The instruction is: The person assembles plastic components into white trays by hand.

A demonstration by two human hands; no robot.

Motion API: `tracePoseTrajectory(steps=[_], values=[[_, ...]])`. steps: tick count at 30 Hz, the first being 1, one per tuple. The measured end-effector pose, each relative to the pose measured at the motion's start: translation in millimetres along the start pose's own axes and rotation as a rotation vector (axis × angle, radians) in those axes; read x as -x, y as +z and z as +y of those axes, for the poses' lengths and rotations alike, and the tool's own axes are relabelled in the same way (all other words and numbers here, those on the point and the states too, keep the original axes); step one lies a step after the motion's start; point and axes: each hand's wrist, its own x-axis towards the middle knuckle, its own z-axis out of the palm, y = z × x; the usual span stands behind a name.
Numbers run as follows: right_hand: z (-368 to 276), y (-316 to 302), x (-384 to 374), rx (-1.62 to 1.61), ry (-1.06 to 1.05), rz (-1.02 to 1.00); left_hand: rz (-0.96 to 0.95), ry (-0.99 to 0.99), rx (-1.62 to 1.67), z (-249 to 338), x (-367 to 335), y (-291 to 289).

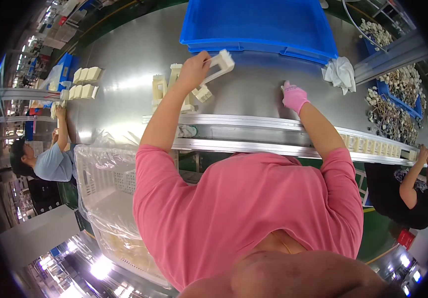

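My left hand [194,72] is closed on one end of a cream plastic frame [221,67] with a rectangular opening, tilted above the metal table in front of the blue bin. Several similar cream plastic frames [159,88] stand or lie below and left of that hand, partly behind my forearm. My right hand [295,97], in a pink glove, is over the table to the right. One bare fingertip points away from me; the other fingers are partly hidden. I see nothing held in it.
A large blue bin [258,47] stands at the far side, a crumpled white cloth [340,74] beside it. A metal rail track [244,134] runs before me, carrying cream parts [373,145] at right. Wire bundles [392,119] lie farther right. A plastic-lined crate [109,179] is at left. Co-workers flank both sides.
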Motion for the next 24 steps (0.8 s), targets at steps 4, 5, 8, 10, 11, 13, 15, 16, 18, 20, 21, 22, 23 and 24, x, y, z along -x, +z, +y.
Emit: tracePoseTrajectory(steps=[4, 5, 8, 10, 11, 13, 15, 16, 18, 20, 21, 22, 23, 24], values=[[-6, -13, 10, -0.037, -0.052, 0.043, 0.206, 0.045, 0.897, 31, -11, 42], [-5, -19, 11, -0.011, -0.135, -0.019, 0.159, -0.062, 1.055, 41, -13, 52], [6, -14, 12, -0.164, -0.325, 0.209, -0.099, -0.231, 1.236, 56, -22, 86], [14, -15, 22, -0.200, -0.434, 0.412, -0.120, -0.184, 1.235, 65, -24, 112], [1, -45, 42, -0.578, -0.326, 0.156, -0.104, -0.149, 1.228, 68, -21, 122], [-6, -77, 70, -0.961, -0.169, -0.098, -0.161, -0.135, 1.263, 86, -10, 123], [-5, -89, 86, -1.009, -0.138, -0.038, -0.213, -0.119, 1.294, 95, -3, 125], [-6, -91, 93, -1.020, -0.118, -0.034, -0.217, -0.083, 1.265, 94, -3, 126], [-9, -91, 102, -1.051, -0.174, 0.232, -0.237, -0.049, 1.233, 92, -3, 127], [-11, -77, 100, -0.974, -0.231, 0.383, -0.124, -0.033, 1.137, 96, -4, 128], [-14, -71, 98, -0.883, -0.303, 0.526, -0.128, -0.030, 1.178, 100, -1, 128], [-18, -67, 97, -0.888, -0.290, 0.527, -0.142, -0.032, 1.176, 105, 3, 126], [-22, -64, 95, -0.841, -0.319, 0.567, -0.175, 0.002, 1.192, 109, 9, 123], [-26, -61, 94, -0.794, -0.348, 0.606, -0.208, 0.035, 1.208, 112, 12, 124]])
